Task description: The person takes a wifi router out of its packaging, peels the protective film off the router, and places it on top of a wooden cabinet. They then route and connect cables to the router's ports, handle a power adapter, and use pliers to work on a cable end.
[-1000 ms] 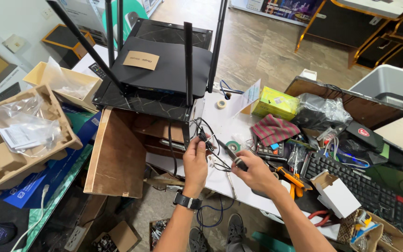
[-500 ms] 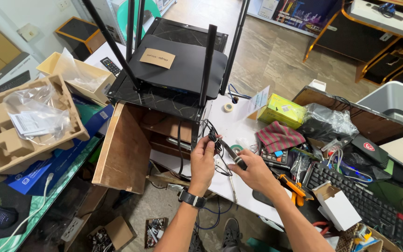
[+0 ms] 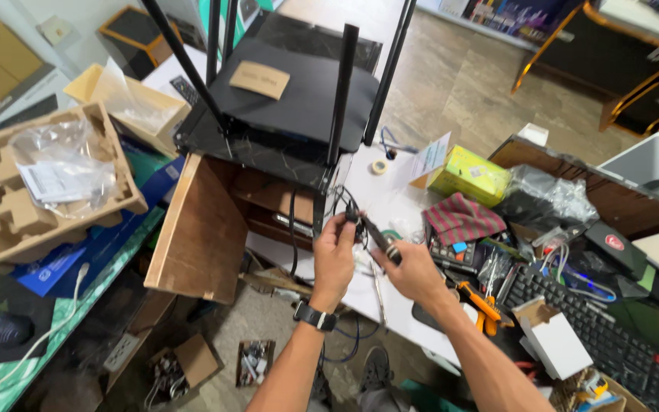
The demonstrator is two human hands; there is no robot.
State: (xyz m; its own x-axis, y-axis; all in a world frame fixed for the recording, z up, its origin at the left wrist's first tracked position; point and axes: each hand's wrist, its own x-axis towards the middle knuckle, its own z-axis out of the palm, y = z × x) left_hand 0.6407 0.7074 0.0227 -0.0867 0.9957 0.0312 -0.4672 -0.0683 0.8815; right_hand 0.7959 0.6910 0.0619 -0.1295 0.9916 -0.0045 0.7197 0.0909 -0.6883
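Black cable held at the rear edge of the large black router — both hands engaged.

Left hand is closed around the cable just below the router; right hand grips a dark slim tool beside it. Judged risk: the tangled wires could be snagged, or the router pulled off its black stand — white bench below is crowded.

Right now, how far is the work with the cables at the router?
Done: the router sits out of its box on the stand, antennas raised. In hand: the left hand pinches a black cable below it; the right hand holds a dark tool. Left: loose cables hang below, unsorted.
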